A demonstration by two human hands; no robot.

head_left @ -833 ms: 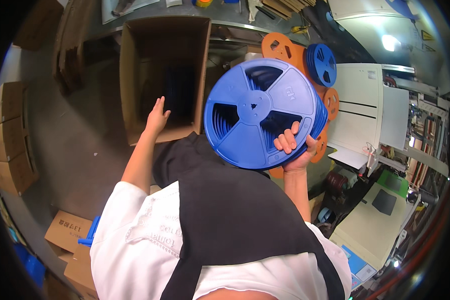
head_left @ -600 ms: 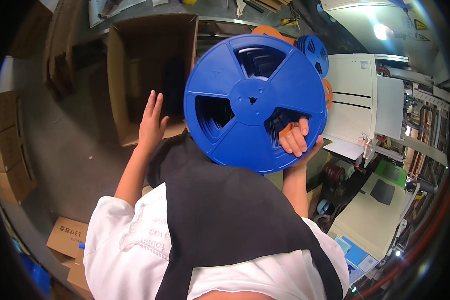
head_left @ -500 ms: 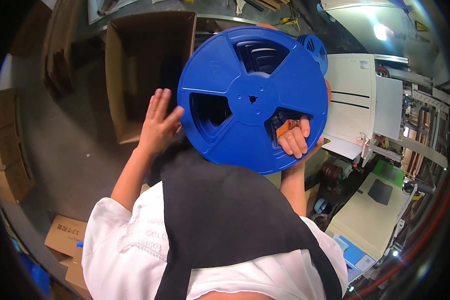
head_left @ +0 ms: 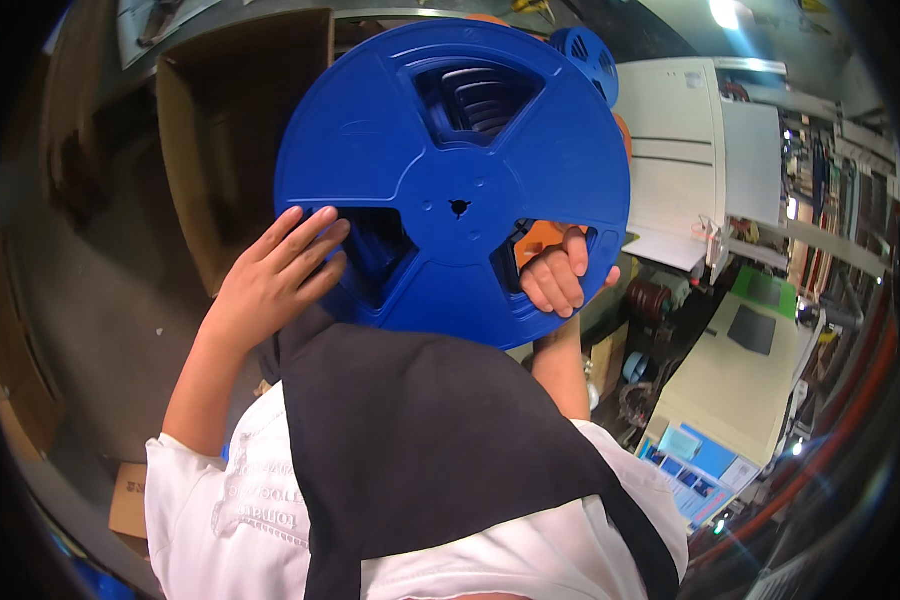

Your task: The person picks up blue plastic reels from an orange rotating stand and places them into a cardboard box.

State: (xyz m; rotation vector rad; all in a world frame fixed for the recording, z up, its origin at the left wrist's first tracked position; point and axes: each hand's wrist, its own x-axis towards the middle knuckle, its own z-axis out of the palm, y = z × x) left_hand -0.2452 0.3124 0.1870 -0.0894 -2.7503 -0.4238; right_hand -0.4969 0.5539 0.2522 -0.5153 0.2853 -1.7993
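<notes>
A stack of large blue plastic reels [head_left: 450, 175] is held up in front of my chest, its flat round face toward me. The stack's depth shows through the wedge-shaped cutouts. My right hand [head_left: 555, 275] has its fingers hooked through the lower right cutout and wrapped over the rim, with the thumb side behind. At the left edge, my left hand [head_left: 275, 285] is open, fingers stretched out over the rim beside the left cutout. Whether its fingertips press on the reel I cannot tell. Something orange [head_left: 540, 238] shows through the cutout by my right hand.
Left of the reels stands an open cardboard box [head_left: 192, 180], partly hidden behind them. More blue reels [head_left: 590, 62] stand at the back right. A pale machine cabinet [head_left: 665, 110] and a beige-topped unit [head_left: 715, 385] are on the right. Smaller cartons [head_left: 128, 503] lie lower left.
The reel stack has moved left in view and looks larger. My left hand has come from beside the rim to the left cutout's edge. My right hand keeps its grip.
</notes>
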